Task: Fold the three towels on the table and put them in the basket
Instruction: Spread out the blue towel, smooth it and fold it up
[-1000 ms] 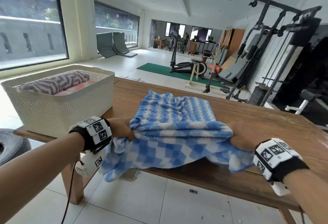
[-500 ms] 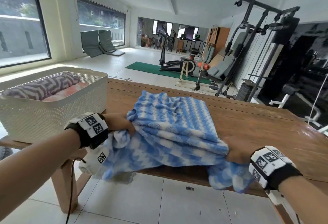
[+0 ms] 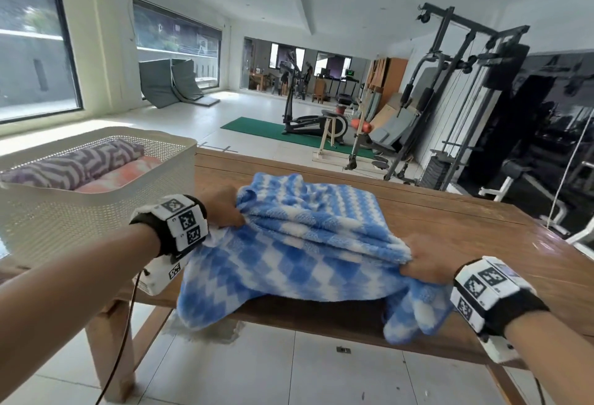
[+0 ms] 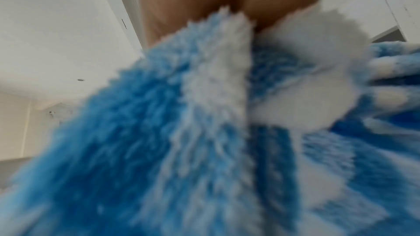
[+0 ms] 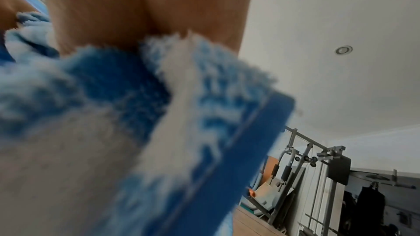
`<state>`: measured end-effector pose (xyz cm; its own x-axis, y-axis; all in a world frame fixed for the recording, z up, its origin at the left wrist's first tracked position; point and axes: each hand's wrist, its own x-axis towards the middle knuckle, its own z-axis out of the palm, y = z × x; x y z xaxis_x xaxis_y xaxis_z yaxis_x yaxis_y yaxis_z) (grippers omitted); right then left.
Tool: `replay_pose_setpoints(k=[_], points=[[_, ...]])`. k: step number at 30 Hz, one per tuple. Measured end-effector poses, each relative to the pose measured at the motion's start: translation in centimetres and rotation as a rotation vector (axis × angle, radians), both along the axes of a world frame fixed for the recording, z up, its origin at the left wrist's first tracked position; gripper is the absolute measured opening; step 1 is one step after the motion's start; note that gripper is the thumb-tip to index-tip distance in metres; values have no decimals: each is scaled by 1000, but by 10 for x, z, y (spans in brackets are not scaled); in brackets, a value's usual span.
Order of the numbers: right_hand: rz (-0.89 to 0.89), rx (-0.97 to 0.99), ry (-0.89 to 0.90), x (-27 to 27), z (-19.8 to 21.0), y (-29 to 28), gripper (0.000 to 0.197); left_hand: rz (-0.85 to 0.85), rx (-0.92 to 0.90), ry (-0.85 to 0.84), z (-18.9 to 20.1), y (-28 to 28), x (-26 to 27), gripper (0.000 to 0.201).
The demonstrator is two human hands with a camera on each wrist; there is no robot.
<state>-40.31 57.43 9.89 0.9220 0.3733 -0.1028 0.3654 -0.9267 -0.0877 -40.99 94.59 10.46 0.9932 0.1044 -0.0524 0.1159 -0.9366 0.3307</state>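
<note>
A blue and white checked towel (image 3: pixel 308 237) lies partly folded on the wooden table (image 3: pixel 450 231), its near part hanging over the front edge. My left hand (image 3: pixel 225 212) grips the towel's bunched left end, and my right hand (image 3: pixel 427 260) grips its right end near the table's front. Both wrist views are filled with blurred towel pile (image 4: pixel 181 132) (image 5: pixel 136 114) below the palms, so the fingers are hidden. A white perforated basket (image 3: pixel 96 212) stands at the table's left end and holds a folded purple zigzag towel (image 3: pixel 74 163) and a folded pink towel (image 3: pixel 119 176).
Bare table top stretches right and behind the towel. Beyond the table stand a weight machine (image 3: pixel 466 99), an elliptical trainer (image 3: pixel 308 115) on a green mat, and grey mats (image 3: pixel 170 83) leaning under the window. White tiled floor lies below the front edge.
Both hands kept their hold on the towel ends. The hanging right corner has dropped lower over the table's front edge. The head view shifted slightly.
</note>
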Motion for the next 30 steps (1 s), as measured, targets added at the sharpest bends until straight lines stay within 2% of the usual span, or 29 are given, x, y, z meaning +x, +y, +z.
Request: replay_pose_setpoints(k=[2,3,5,7,11,12,14,15,17,19,22,25,27,30], points=[[-59,-33,28,2,-3,2,12,-18,-98,-51,6,0,-2,16],[-77,-50,65,3,-3,3,13,-47,-163,-17,9,1,-4,12],[-99,-143,135,2,-2,3,11,-152,-215,188,20,2,-15,13],[-130,-270,186,-1,2,5,5,-214,-180,317,26,0,-20,28],[-207,-367,198,-4,9,10,4,-281,-87,521,18,-3,-12,26],[-208,-361,189,-4,8,9,4,-283,-63,539,14,-3,-10,25],[-202,-313,152,-2,4,8,16,-264,-35,497,6,-1,-6,23],[-190,-281,106,-2,1,8,22,-263,-12,451,0,2,-3,39],[-174,-210,-3,0,-4,8,29,-258,-5,350,-16,10,9,82],[-168,-171,-70,3,-10,7,28,-259,-25,310,-34,19,23,96],[-153,-142,-17,13,-30,6,20,-240,-52,281,-53,27,27,89],[-164,-107,3,26,-49,3,7,-188,-96,198,-56,22,23,69],[-180,-78,-34,36,-57,1,13,-162,-113,133,-54,15,24,49],[-206,17,-57,54,-66,-4,18,-157,-107,89,-55,7,37,32]])
